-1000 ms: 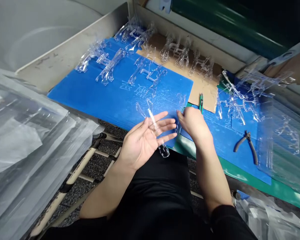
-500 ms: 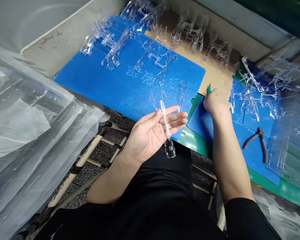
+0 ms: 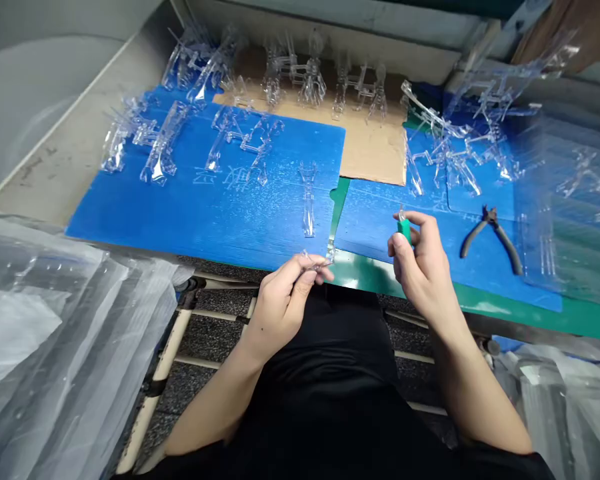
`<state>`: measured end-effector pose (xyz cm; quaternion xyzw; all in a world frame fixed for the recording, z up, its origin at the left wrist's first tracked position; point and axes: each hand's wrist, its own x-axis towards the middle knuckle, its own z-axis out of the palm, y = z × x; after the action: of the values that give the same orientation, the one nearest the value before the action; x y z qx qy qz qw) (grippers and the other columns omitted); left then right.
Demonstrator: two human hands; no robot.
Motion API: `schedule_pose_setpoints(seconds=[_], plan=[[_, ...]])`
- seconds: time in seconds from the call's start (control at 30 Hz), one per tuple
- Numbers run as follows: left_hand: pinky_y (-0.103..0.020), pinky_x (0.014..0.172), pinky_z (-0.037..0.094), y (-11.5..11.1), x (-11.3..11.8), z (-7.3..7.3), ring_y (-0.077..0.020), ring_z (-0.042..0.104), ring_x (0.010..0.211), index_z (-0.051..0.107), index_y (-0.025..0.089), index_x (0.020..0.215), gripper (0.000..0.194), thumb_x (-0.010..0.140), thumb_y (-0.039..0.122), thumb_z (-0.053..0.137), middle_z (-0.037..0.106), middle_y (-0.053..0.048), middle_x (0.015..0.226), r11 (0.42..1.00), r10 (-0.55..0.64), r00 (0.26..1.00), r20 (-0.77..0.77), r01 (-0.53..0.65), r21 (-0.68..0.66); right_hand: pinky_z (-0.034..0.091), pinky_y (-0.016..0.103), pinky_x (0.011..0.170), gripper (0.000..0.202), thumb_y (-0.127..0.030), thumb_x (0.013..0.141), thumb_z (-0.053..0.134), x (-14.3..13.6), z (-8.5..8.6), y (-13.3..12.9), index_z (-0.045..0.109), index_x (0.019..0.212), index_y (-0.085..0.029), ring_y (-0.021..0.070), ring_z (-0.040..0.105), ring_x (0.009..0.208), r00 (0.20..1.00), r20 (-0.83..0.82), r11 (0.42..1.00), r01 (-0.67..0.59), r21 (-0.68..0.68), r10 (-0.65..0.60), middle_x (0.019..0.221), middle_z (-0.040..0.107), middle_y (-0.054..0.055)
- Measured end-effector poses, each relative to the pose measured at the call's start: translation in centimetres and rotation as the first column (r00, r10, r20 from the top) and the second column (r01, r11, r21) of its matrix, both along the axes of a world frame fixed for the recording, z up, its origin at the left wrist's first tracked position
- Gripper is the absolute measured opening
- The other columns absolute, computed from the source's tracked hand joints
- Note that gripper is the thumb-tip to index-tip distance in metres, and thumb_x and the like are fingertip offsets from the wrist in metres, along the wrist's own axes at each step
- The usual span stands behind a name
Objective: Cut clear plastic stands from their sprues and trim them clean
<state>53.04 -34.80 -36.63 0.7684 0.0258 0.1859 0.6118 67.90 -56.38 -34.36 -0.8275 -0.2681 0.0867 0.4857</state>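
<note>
Blue board (image 3: pixel 190 217), pale writing (image 3: pixel 229 176), green cutter (image 3: pixel 404 231)

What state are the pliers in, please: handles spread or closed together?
Spread: the pliers lie on the blue sheet with their two handles apart in a V.

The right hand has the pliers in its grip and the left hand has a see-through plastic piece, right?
Not quite: in the head view, the right hand has a green tool; the pliers lie on a blue sheet. The left hand does have a see-through plastic piece.
</note>
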Motion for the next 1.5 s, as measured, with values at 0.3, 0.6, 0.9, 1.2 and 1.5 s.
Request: schedule_pose_setpoints(seconds=[0.3, 0.6, 0.9, 1.2, 1.5], plan=[[-0.032, 0.084, 0.053, -2.1, 1.2, 1.3, -0.0177, 0.069, 0.090, 0.071, 0.018, 0.131, 0.021, 0.112, 0.016, 0.061, 0.077, -0.007, 0.104, 0.908, -0.153, 0.967, 0.202, 0.057, 0.415, 0.052, 0.033, 0.079, 0.016, -0.023, 0.117, 0.051, -4.9, 1.5, -3.9, 0.060, 0.130, -0.020, 0.0206, 0.072, 0.092, 0.948, 0.290, 0.989, -0.106, -0.101, 0.131, 0.111, 0.074, 0.008], [-0.038, 0.088, 0.050, -3.8, 0.9, 2.6, -0.0198, 0.068, 0.093, 0.069, 0.018, 0.126, 0.020, 0.112, 0.013, 0.056, 0.077, -0.008, 0.103, 0.882, -0.126, 0.974, 0.190, 0.022, 0.470, 0.042, 0.032, 0.059, 0.033, -0.030, 0.118, 0.053, -6.4, 4.5, -5.9, 0.066, 0.148, -0.020, 0.0153, 0.060, 0.064, 0.852, 0.472, 0.941, -0.068, -0.332, 0.228, 0.092, 0.068, 0.002], [-0.039, 0.083, 0.048, -4.2, 1.1, 2.7, -0.0221, 0.067, 0.087, 0.069, 0.021, 0.126, 0.020, 0.112, 0.019, 0.054, 0.076, -0.008, 0.098, 0.876, -0.129, 0.971, 0.200, 0.017, 0.481, 0.039, 0.036, 0.057, 0.036, -0.030, 0.117, 0.055, -6.6, 4.7, -6.2, 0.070, 0.147, -0.019, 0.0172, 0.058, 0.062, 0.843, 0.474, 0.934, -0.085, -0.346, 0.253, 0.088, 0.069, 0.004], [-0.041, 0.082, 0.047, -4.5, 0.9, 3.1, -0.0221, 0.066, 0.086, 0.071, 0.019, 0.121, 0.019, 0.112, 0.020, 0.054, 0.076, -0.009, 0.097, 0.897, -0.177, 0.963, 0.202, 0.073, 0.437, 0.034, 0.036, 0.055, 0.038, -0.031, 0.116, 0.056, -5.7, 3.6, -5.9, 0.074, 0.148, -0.021, 0.0173, 0.054, 0.059, 0.870, 0.446, 0.934, -0.041, -0.355, 0.208, 0.085, 0.067, 0.004], [-0.031, 0.069, 0.045, -5.1, 0.0, 3.1, -0.0161, 0.058, 0.074, 0.078, 0.019, 0.113, 0.024, 0.116, 0.030, 0.057, 0.064, -0.005, 0.083, 0.903, -0.287, 0.949, -0.132, 0.222, -0.368, 0.055, 0.036, 0.071, 0.035, -0.027, 0.114, 0.062, -5.2, 4.2, -5.8, 0.070, 0.148, -0.027, 0.0219, 0.073, 0.082, 0.977, 0.111, 0.983, -0.178, -0.043, 0.182, 0.107, 0.079, 0.007]])
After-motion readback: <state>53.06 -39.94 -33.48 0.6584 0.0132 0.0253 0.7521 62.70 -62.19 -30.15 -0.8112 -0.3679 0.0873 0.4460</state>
